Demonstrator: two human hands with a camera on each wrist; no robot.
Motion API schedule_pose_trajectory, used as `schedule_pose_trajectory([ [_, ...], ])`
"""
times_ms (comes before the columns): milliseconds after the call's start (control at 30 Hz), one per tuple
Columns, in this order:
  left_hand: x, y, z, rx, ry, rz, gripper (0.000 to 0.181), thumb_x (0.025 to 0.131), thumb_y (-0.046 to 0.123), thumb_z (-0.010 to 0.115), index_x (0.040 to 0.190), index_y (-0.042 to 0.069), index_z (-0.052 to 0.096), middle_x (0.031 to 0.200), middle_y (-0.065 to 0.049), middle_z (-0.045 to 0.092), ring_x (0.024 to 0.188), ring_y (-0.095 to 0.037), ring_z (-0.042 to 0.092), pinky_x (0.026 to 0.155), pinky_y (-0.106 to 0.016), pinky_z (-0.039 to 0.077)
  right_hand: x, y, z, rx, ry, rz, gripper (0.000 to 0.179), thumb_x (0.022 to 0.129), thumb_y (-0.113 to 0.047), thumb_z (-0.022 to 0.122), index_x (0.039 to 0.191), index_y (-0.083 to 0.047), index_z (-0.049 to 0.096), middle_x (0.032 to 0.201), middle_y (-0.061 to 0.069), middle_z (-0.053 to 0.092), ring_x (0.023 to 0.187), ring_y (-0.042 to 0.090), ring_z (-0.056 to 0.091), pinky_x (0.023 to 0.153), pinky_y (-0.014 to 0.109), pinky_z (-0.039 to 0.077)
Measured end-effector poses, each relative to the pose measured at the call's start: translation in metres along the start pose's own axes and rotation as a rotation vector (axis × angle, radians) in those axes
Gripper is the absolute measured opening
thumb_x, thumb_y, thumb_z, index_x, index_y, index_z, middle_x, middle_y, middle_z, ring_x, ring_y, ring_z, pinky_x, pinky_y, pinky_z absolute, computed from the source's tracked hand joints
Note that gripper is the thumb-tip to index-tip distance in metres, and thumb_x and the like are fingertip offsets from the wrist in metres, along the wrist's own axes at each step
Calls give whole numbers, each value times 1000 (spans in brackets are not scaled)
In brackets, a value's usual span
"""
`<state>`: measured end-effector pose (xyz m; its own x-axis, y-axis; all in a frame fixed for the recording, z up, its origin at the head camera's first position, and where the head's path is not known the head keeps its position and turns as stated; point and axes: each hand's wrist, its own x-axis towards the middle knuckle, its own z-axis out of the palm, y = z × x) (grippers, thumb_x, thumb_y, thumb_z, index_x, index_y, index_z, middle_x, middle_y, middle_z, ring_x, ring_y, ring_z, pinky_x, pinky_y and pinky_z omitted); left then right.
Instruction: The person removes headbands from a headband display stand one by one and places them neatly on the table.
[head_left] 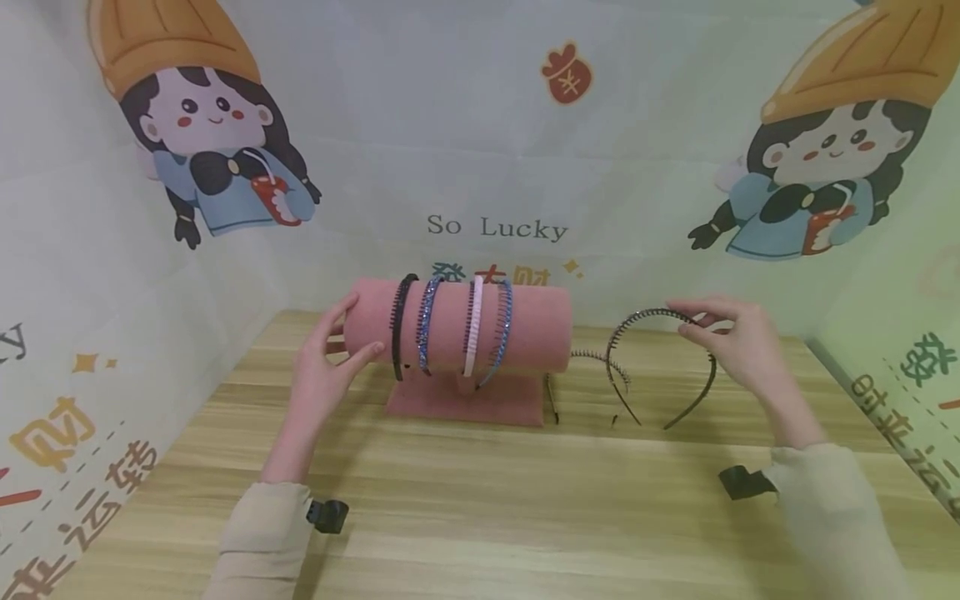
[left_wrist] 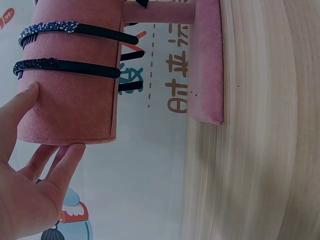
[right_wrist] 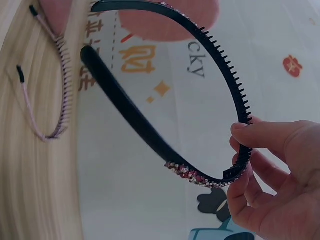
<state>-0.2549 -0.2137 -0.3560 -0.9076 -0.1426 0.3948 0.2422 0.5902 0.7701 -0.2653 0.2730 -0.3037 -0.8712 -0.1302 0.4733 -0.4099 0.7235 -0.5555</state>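
A pink plush headband stand [head_left: 442,325] has a horizontal roll on a post. My left hand [head_left: 327,350] holds the roll's left end, thumb on its front and fingers at its end face. Around the roll sit a black headband [head_left: 399,329], a blue glittery headband [head_left: 425,325], a pale pink headband [head_left: 474,325] and another blue headband [head_left: 504,329]. To the right of the stand, my right hand [head_left: 738,346] pinches a dark toothed headband [right_wrist: 135,117] near its top, open ends downward. Pinkish beads [right_wrist: 195,176] cover part of it.
Beside the stand's base, a thin pinkish toothed headband [right_wrist: 65,85] lies on the wooden table [head_left: 480,500]. A printed backdrop [head_left: 420,125] rises behind and at both sides. Each wrist carries a small black camera, such as the left camera [head_left: 328,517].
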Motion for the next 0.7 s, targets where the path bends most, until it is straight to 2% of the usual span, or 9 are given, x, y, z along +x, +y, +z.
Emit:
schedule_pose_trajectory([
  [433, 0, -1, 1, -13, -9, -16, 73, 91, 34, 71, 151, 48, 32, 143, -18, 53, 115, -37, 56, 88, -48, 52, 6, 33, 1, -54, 0, 83, 26, 93, -15, 68, 117, -7, 72, 108, 22, 72, 76, -19, 46, 62, 18, 44],
  [533, 0, -1, 1, -15, -11, -19, 73, 91, 32, 71, 151, 47, 32, 142, -18, 53, 115, -37, 56, 87, -48, 52, 9, 38, 2, -86, 2, 107, 24, 93, -13, 68, 116, -6, 72, 107, 21, 73, 81, -7, 54, 62, 20, 44],
  [600, 0, 0, 1, -13, -9, -19, 73, 91, 31, 71, 151, 47, 32, 142, -18, 53, 115, -37, 56, 87, -48, 52, 10, 40, 4, -95, -2, 119, 24, 94, -13, 67, 116, -6, 71, 107, 21, 72, 86, 9, 61, 63, 23, 44],
  [700, 1, 0, 0, -13, -3, -21, 73, 91, 31, 71, 151, 47, 32, 142, -18, 53, 115, -37, 56, 87, -47, 52, 14, 45, 7, -100, -3, 123, 24, 94, -13, 66, 117, -4, 71, 107, 22, 71, 94, 31, 64, 63, 24, 44],
])
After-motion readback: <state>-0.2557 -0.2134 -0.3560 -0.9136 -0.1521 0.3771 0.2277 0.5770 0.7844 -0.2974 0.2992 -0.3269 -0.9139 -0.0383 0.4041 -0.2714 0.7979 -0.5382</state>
